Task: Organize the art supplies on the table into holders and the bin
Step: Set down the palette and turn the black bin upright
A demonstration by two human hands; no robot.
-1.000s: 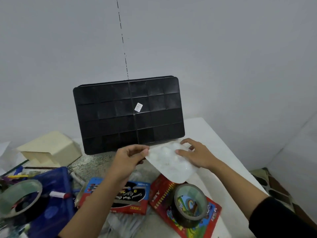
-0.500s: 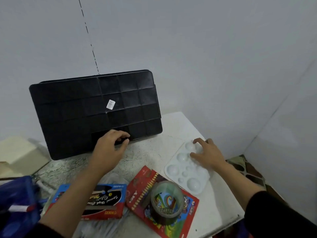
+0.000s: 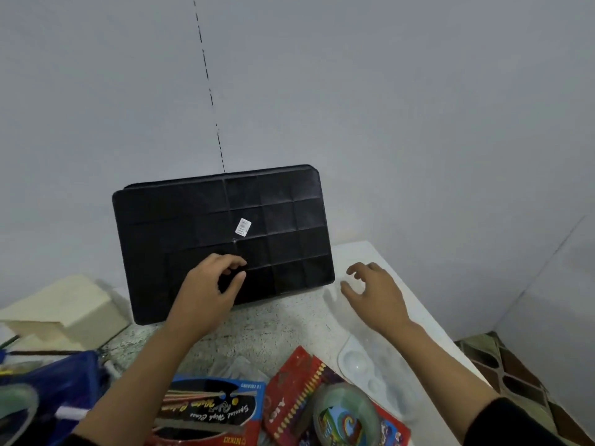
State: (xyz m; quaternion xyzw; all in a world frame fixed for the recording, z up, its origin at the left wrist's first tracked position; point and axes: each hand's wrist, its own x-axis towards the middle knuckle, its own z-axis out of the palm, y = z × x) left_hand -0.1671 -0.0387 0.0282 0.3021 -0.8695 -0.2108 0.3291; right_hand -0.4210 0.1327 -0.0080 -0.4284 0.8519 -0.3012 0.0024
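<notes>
A black ribbed bin stands on its side against the wall, its gridded base with a white sticker facing me. My left hand is on the lower part of that base, fingers and thumb curled on a rib. My right hand hovers with fingers spread just right of the bin's lower corner, holding nothing. A white paint palette lies flat on the table beneath my right forearm.
A red pencil box carries a tape roll, beside a blue-and-black crayon box. A cream holder and a blue bag sit at the left. The table's right edge drops to a patterned floor.
The palette was laid on the table and my right hand lifted off it toward the bin. My left hand moved up from the bin's lower edge onto its base.
</notes>
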